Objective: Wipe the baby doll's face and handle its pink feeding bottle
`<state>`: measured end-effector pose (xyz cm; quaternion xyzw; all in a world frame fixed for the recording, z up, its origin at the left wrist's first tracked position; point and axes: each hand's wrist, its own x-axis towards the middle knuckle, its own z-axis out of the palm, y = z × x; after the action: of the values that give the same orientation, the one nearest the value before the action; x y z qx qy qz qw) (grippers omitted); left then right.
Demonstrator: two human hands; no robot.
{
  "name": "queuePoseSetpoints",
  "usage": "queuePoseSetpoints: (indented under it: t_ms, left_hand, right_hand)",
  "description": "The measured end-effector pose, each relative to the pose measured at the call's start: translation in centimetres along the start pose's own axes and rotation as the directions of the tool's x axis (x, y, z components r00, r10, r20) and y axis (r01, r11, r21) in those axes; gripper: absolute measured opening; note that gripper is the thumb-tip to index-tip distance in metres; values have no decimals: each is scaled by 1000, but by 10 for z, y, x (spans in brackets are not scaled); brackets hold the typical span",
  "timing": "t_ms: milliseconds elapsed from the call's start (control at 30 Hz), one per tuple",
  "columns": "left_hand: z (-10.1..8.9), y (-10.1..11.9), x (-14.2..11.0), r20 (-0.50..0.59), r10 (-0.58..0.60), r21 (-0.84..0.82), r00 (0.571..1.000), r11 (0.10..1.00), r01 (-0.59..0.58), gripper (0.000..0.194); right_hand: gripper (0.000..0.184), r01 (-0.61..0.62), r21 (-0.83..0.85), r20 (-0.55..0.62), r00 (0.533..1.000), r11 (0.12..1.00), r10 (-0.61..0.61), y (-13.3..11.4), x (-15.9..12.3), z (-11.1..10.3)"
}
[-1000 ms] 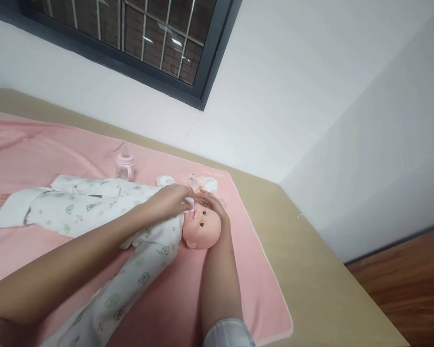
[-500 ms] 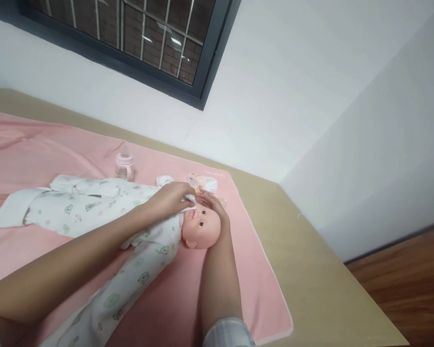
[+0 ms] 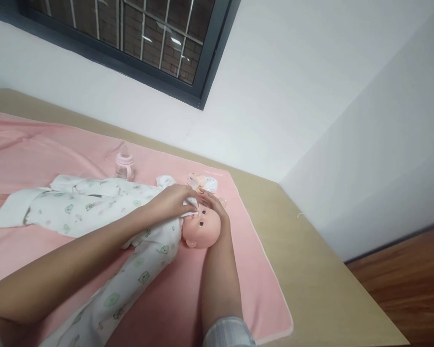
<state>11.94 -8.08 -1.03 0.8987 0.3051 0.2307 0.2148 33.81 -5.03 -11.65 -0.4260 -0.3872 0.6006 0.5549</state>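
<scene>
A bald baby doll [image 3: 204,230] in white printed clothes [image 3: 108,197] lies on its back, its head toward the right. My left hand [image 3: 175,198] reaches across its chest and pinches a white cloth [image 3: 191,208], which touches the doll's mouth. Whether the cloth is a separate piece or part of the clothing I cannot tell. On the far side of the doll's head is my right hand [image 3: 213,201], its fingers stretched out along the cheek and my wrist behind the crown. Part of that hand is hidden by the head.
A pink baby bottle [image 3: 125,166] with a handle stands behind the doll. Small clear and white items [image 3: 204,182] lie beyond my hands. Everything rests on a pink blanket [image 3: 253,284] over a tan table [image 3: 304,270], against a white wall [image 3: 275,96] with a barred window [image 3: 148,43].
My left hand has shifted slightly with the white cloth, which now covers more of the doll's mouth. My right hand and the doll stay in place.
</scene>
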Motion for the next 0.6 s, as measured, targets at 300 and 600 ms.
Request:
queuePoseSetpoints:
  t_ms: [300,600]
  left_hand:
    - [2,-5,2,-61,-5,35,998,999,7,21]
    - [-11,-30,4,-177,-69,-67,982,996,58,31]
  right_hand:
    - [34,-2,-17,-1,1000,1000,2,-1,-1,2]
    - [35,79,-43,227,972,996,-68,-35,-15,2]
